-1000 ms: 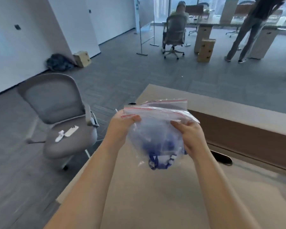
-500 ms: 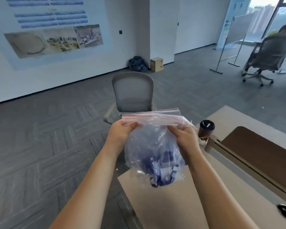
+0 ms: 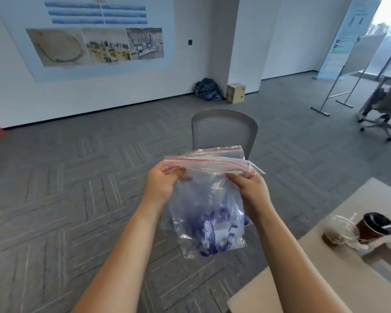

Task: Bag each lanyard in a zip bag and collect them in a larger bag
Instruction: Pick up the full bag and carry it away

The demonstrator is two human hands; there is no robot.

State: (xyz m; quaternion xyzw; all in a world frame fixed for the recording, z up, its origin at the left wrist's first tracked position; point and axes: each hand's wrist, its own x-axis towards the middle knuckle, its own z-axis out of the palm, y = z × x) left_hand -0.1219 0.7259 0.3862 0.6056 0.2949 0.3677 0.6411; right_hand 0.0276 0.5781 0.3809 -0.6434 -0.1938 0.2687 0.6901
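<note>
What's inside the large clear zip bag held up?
Blue lanyards sit bunched at the bottom of the zip bag. Crumpled plastic hides their count; left hand and right hand cover its upper sides.

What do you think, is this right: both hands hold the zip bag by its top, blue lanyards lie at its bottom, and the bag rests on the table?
No. In the head view the zip bag hangs in the air, clear of the table. The left hand and right hand do hold its top, and blue lanyards lie at its bottom.

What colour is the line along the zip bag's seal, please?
The line on the zip bag is red; head view.
</note>
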